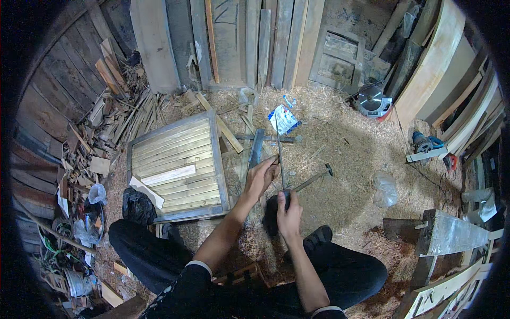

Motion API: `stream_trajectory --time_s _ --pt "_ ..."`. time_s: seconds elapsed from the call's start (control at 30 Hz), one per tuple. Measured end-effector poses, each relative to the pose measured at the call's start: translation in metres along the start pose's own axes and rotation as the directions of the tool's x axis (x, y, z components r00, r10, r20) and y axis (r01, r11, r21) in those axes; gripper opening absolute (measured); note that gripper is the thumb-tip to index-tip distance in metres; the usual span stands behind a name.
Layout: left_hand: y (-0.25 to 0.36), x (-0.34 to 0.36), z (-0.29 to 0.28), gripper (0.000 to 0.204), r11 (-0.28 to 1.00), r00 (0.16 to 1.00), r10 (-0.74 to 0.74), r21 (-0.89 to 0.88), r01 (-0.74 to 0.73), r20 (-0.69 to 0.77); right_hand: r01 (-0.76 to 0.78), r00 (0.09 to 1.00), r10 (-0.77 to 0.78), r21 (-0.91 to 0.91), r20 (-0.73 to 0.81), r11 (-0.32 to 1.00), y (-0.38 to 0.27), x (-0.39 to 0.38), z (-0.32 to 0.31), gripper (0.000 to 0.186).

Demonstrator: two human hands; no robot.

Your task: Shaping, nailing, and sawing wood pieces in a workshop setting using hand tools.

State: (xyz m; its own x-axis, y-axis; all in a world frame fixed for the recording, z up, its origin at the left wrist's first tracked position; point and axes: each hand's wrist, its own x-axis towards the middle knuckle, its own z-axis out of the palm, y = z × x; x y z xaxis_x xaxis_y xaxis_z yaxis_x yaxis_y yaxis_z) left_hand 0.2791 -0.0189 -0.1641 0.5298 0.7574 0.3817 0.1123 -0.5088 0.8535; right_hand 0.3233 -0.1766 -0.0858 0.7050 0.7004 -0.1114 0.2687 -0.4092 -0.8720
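Note:
My right hand is wrapped round the dark handle of a long, thin metal tool, its narrow blade pointing away from me. Seen nearly edge-on, the blade does not show its exact kind. Beside it, my left hand is closed, thumb and fingers pinched against the blade's left side at a small dark piece I cannot make out. A hammer lies on the floor just right of the blade. Left of the blade lies a blue-grey strip, partly behind my left hand.
A slatted wooden panel in a grey frame lies at left, with loose boards on it. A circular saw and a blue power tool rest at right. Sawdust covers the floor. Planks lean along the back wall.

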Motion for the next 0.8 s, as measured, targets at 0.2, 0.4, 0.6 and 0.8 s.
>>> stream_trajectory --time_s 0.2,0.4,0.6,0.8 --pt "0.003 0.003 -0.001 0.039 0.989 0.995 -0.085 -0.114 0.091 0.049 0.031 0.996 -0.040 -0.108 -0.082 0.994 -0.003 0.001 0.001 0.052" --pt "-0.009 0.003 -0.001 0.041 0.897 0.961 -0.259 -0.345 0.276 0.096 0.021 0.998 -0.023 -0.028 -0.059 0.999 -0.009 0.001 0.003 0.057" --pt "0.003 0.006 -0.003 0.038 0.989 0.998 -0.048 -0.136 0.052 0.034 -0.006 1.000 0.005 -0.044 -0.022 0.999 -0.008 0.003 0.000 0.051" --pt "0.005 0.007 -0.003 0.033 0.997 1.000 0.012 -0.070 -0.014 -0.023 -0.012 1.000 0.013 -0.052 0.019 0.999 -0.009 0.004 0.001 0.051"
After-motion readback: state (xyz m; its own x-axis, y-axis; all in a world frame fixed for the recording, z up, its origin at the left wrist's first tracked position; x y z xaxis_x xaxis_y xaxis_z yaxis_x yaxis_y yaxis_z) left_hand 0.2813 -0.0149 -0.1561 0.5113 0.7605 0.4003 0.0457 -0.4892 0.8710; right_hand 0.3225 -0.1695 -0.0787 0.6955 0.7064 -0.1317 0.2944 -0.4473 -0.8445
